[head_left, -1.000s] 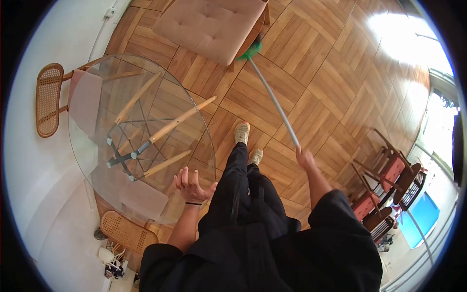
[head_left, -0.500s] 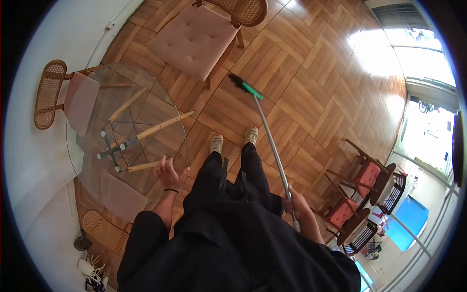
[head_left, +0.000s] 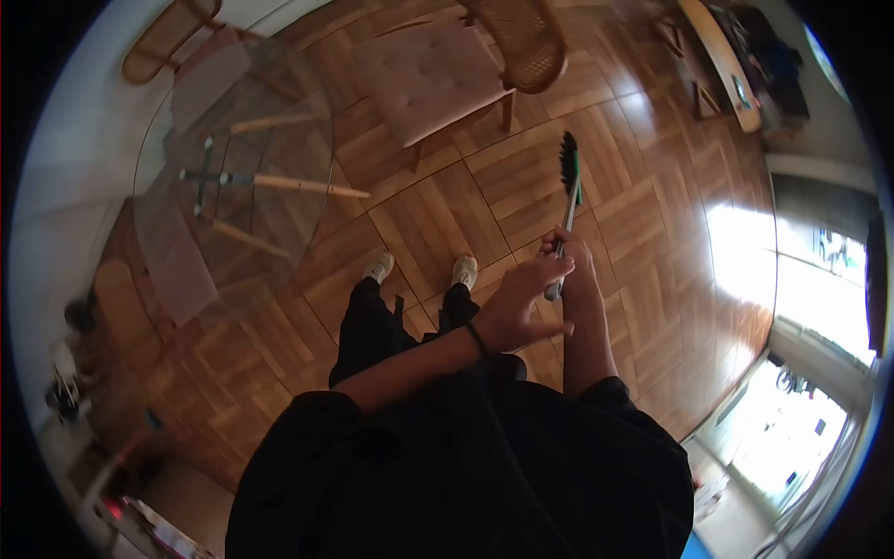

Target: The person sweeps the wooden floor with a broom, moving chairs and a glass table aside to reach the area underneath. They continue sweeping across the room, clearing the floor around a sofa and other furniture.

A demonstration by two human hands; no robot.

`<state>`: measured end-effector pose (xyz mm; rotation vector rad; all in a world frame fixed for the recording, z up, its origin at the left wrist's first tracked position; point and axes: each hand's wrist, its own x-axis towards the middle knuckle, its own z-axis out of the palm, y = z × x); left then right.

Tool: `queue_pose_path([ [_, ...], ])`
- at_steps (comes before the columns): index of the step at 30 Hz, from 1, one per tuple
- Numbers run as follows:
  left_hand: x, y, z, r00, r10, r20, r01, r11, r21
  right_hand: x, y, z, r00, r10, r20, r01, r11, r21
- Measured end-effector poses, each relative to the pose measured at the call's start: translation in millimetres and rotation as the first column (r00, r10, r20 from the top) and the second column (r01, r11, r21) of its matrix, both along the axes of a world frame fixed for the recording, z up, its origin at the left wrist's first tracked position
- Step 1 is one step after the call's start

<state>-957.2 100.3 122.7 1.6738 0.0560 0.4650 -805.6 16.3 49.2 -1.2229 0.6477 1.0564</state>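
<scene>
A broom with a grey handle and a green head with dark bristles [head_left: 570, 166] points away from me, right of centre. My right hand [head_left: 577, 253] is closed round its handle. Beside it, my left hand [head_left: 523, 296], with a black band at the wrist, reaches across to the handle's near end. Its thumb is spread and its fingertips are close to the handle; whether they grip it is hard to tell. The bristles face up and left. My shoes [head_left: 464, 271] stand apart on the wooden floor.
A round glass table [head_left: 317, 200] with wooden legs stands at the left, with cane-backed chairs round it. One chair with a pink seat [head_left: 428, 79] is ahead. A wooden bench-like piece [head_left: 722, 61] is at the upper right, near bright windows [head_left: 824, 279].
My right hand has brought the broom forward and up, and its head now lies further right. My left hand has left the table's side and come over to the handle. The view has turned.
</scene>
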Motion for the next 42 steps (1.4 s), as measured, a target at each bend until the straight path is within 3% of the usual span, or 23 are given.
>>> queue_pose_path([
  [4,35,-10,-28,0.977,0.192,-0.091,-0.207,0.957,-0.202,13,-5,-32,0.982,0.187,0.041,-0.187,0.982,0.016],
  [5,35,-13,-35,0.965,0.228,-0.133,-0.254,0.935,-0.247,13,-5,-41,0.98,0.199,-0.016,-0.199,0.98,0.009],
  [8,21,-18,-51,0.925,0.186,-0.331,-0.295,0.901,-0.317,12,1,-84,0.964,0.235,-0.123,-0.234,0.972,0.019],
  [11,-8,-35,-81,0.774,0.508,-0.378,-0.631,0.669,-0.392,-13,5,-153,0.938,0.309,-0.159,-0.308,0.951,0.029],
  [13,-50,-30,-95,0.659,0.475,-0.583,-0.75,0.473,-0.463,-49,18,-181,0.918,0.343,-0.202,-0.349,0.937,0.003],
  [16,-130,-27,-108,0.562,0.567,-0.602,-0.821,0.297,-0.487,-127,37,-201,0.832,0.53,-0.168,-0.554,0.814,-0.175],
  [17,-160,-31,-113,0.533,0.606,-0.59,-0.834,0.26,-0.486,-157,38,-203,0.81,0.551,-0.201,-0.578,0.809,-0.111],
  [18,-195,-37,-122,0.542,0.632,-0.553,-0.835,0.334,-0.437,-187,39,-207,0.786,0.573,-0.233,-0.598,0.8,-0.047],
  [19,-230,-44,-128,0.552,0.656,-0.514,-0.833,0.402,-0.381,-219,37,-233,0.619,0.775,-0.128,-0.777,0.628,0.045],
  [21,-294,-64,-102,0.405,0.784,-0.471,-0.914,0.354,-0.196,-299,35,-231,0.545,0.819,-0.178,-0.814,0.568,0.119],
  [22,-330,-73,-96,0.376,0.805,-0.459,-0.926,0.315,-0.206,-347,39,-199,0.647,0.68,-0.345,-0.697,0.711,0.095],
  [24,-393,-93,-71,0.285,0.836,-0.469,-0.956,0.212,-0.202,-424,34,-181,0.586,0.704,-0.401,-0.732,0.673,0.111],
  [25,-417,-100,-50,0.224,0.845,-0.486,-0.971,0.149,-0.187,-458,30,-172,0.523,0.756,-0.395,-0.767,0.619,0.169],
  [27,-465,-115,-29,0.13,0.904,-0.407,-0.983,0.171,0.065,-523,18,-147,0.436,0.827,-0.355,-0.808,0.533,0.25],
  [28,-495,-128,-8,0.092,0.92,-0.382,-0.993,0.115,0.037,-557,6,-122,0.396,0.862,-0.316,-0.831,0.483,0.277],
  [29,-509,-133,12,0.076,0.929,-0.361,-0.996,0.086,0.01,-569,1,-89,0.435,0.841,-0.322,-0.838,0.508,0.197],
  [32,-517,-158,61,0.199,0.98,-0.028,-0.917,0.176,-0.358,-581,-22,10,0.506,0.805,-0.311,-0.845,0.535,0.01],
  [35,-488,-188,92,0.265,0.962,0.061,-0.915,0.271,-0.299,-537,-52,48,0.469,0.845,-0.257,-0.88,0.472,-0.056],
  [37,-458,-191,99,0.49,0.87,0.053,-0.859,0.492,-0.142,-491,-68,50,0.476,0.854,-0.209,-0.879,0.455,-0.143],
  [39,-417,-186,84,0.755,0.649,0.091,-0.631,0.758,-0.167,-440,-79,43,0.622,0.762,-0.181,-0.776,0.569,-0.272],
  [40,-393,-189,75,0.806,0.591,0.043,-0.566,0.789,-0.24,-413,-83,40,0.719,0.676,-0.161,-0.683,0.642,-0.348],
  [42,-345,-194,56,0.851,0.524,-0.043,-0.512,0.807,-0.295,-350,-95,-1,0.805,0.585,-0.096,-0.585,0.758,-0.289],
])
